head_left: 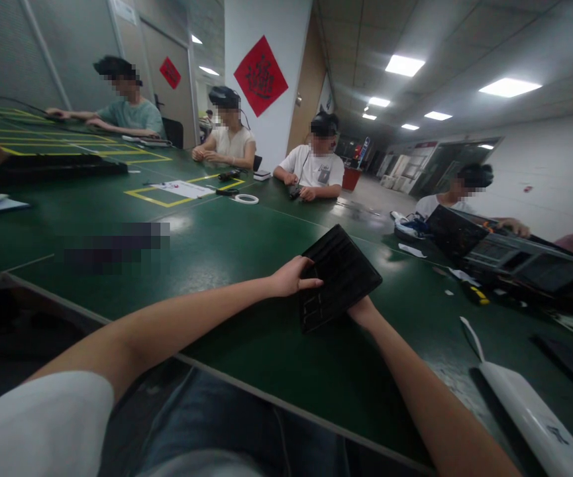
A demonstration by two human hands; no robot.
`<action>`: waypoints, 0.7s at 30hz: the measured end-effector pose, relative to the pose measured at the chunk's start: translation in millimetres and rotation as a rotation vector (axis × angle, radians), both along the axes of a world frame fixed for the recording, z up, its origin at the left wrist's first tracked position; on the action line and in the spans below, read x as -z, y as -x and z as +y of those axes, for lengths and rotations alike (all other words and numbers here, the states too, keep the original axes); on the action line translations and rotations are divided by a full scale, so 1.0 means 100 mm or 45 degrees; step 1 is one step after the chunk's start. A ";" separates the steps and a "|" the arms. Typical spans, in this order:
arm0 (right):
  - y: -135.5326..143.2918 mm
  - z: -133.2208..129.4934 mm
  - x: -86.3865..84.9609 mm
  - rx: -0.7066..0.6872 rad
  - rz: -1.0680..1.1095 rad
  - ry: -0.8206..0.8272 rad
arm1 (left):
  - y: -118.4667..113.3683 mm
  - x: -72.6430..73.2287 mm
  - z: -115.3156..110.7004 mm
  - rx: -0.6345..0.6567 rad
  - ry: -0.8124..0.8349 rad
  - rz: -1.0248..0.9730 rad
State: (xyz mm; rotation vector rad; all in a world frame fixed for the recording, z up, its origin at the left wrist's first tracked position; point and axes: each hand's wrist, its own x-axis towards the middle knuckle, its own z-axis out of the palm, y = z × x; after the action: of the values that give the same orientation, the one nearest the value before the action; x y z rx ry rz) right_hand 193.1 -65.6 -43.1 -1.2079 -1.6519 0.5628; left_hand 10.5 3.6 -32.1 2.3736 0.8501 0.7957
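A black rectangular tray (343, 275) with ridges and compartments is tilted above the green table. My left hand (293, 276) grips its left edge, with the thumb and a finger lying over the dark surface. At the lower right edge, my right hand (363, 311) supports the same tray from behind; its fingers are hidden by the tray.
On the green table (226, 258) lie a white power strip (534, 411), a white ring (246, 199), a paper sheet (181, 190) and yellow tape outlines. An opened computer case (524, 258) stands at right. Several people sit around the far side.
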 end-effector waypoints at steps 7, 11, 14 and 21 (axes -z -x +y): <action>-0.03 -0.01 0.02 0.007 0.003 -0.009 | -0.03 0.00 -0.03 0.016 0.094 -0.101; -0.04 0.02 0.07 -0.040 -0.006 -0.023 | -0.04 0.01 -0.04 0.008 0.119 -0.135; -0.03 -0.01 0.03 -0.019 -0.092 -0.019 | -0.03 0.01 -0.03 0.015 0.117 -0.146; -0.10 0.03 0.06 -0.149 -0.299 -0.068 | -0.01 0.03 0.00 0.113 0.163 -0.172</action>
State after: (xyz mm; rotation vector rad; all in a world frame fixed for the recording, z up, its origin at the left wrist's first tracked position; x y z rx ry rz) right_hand 203.2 -63.1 -49.5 -1.1793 -1.9333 0.4587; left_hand 11.7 3.7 -34.9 2.2019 0.7141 0.8299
